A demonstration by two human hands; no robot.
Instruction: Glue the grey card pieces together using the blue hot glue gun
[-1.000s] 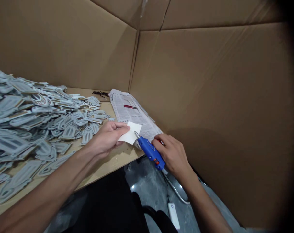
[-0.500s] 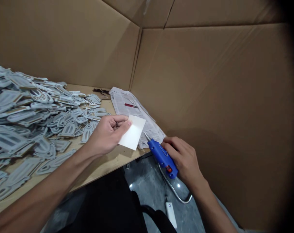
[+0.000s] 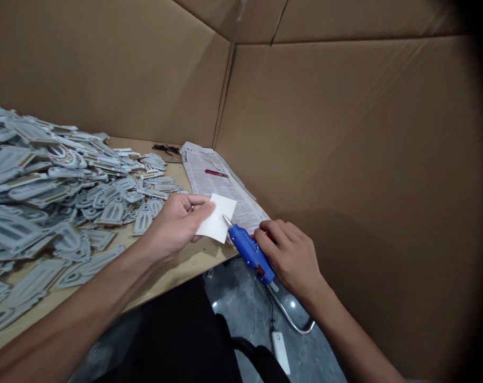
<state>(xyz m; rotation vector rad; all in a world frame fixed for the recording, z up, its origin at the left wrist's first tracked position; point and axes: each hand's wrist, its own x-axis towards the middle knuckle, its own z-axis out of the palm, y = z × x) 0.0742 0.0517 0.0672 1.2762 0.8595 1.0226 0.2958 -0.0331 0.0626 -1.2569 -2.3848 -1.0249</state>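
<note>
A white card [image 3: 219, 223] is pinched between the thumb and fingers of my left hand [image 3: 177, 221], above the table's front edge. My right hand [image 3: 291, 252] is wrapped round a blue glue gun [image 3: 249, 250]. The gun's metal nozzle points up and left and overlaps the face of the card; whether it touches cannot be told. Behind the card, a newspaper sheet [image 3: 209, 183] lies on the table with a red tool [image 3: 216, 173] on it.
Grey-white plastic pieces [image 3: 66, 175] are heaped on the left of the wooden table [image 3: 177, 266]. Cardboard walls [image 3: 345, 159] stand behind and at the right. A dark cord bundle [image 3: 165, 149] lies at the back. Below are a metal tube and a white power strip [image 3: 280, 352] on the floor.
My right hand has moved left with the glue gun, bringing its nozzle over the card. The card in my left hand has shifted slightly and its tilt has changed.
</note>
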